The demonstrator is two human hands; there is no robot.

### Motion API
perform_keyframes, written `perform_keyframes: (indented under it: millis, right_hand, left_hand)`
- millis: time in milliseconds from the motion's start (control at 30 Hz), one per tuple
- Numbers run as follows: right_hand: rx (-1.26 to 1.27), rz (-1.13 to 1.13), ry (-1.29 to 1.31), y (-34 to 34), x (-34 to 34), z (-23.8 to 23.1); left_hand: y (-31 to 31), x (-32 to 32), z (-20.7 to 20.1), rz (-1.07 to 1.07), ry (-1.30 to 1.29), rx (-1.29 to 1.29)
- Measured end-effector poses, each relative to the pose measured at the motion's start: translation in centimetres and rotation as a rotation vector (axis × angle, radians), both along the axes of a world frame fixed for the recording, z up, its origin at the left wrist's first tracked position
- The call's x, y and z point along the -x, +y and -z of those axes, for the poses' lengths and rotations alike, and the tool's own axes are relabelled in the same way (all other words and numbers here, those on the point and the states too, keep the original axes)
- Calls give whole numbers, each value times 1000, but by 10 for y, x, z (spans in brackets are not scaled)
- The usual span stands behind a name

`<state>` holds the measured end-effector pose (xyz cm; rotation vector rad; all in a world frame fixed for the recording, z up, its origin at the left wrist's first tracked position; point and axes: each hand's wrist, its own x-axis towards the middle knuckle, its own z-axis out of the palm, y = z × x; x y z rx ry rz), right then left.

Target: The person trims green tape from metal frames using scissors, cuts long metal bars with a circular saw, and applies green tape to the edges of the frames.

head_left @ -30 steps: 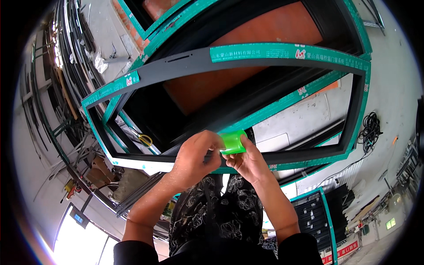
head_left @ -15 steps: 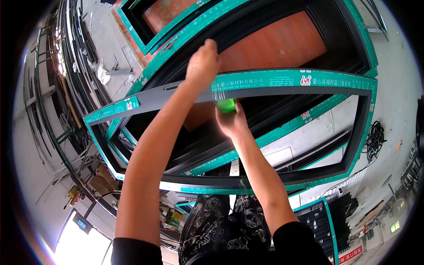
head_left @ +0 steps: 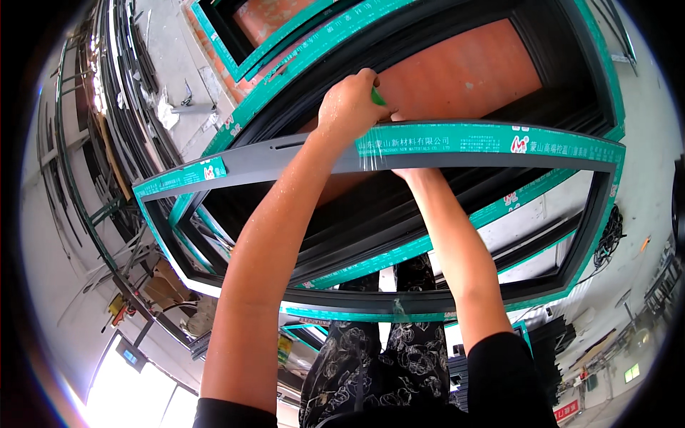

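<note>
A grey window frame point(head_left: 499, 158) with green printed film along its faces stands tilted in front of me. Clear shiny strips of wrap point(head_left: 371, 153) run over its upper rail. My left hand point(head_left: 349, 107) is just beyond that rail, its fingers closed around a small green roll point(head_left: 378, 97), seemingly of the clear wrap; only its edge shows. My right hand point(head_left: 412, 173) reaches through the frame opening from beneath, behind the rail. Its fingertips show above the rail beside the green roll, but most of its fingers are hidden.
Larger dark frames with green film point(head_left: 328, 43) lie beyond on an orange-red board point(head_left: 464, 68). Long dark profiles point(head_left: 132, 64) fill a rack at the left. A coiled black cable point(head_left: 609, 235) lies on the floor at right.
The green roll was in my right hand under the rail; now it is above the rail in my left hand. My right hand has risen behind the rail, and the frame has shifted slightly.
</note>
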<state>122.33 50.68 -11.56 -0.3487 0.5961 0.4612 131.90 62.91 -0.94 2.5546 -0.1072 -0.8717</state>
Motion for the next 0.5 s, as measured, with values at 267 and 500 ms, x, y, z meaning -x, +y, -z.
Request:
perform_keyframes:
  millis: [267, 500]
  right_hand:
    - [1881, -458, -1262, -10, 36, -171]
    - [2112, -492, -1279, 13, 43, -132]
  left_hand:
    - [7, 4, 11, -16, -150, 72]
    - [50, -38, -22, -381, 93, 318]
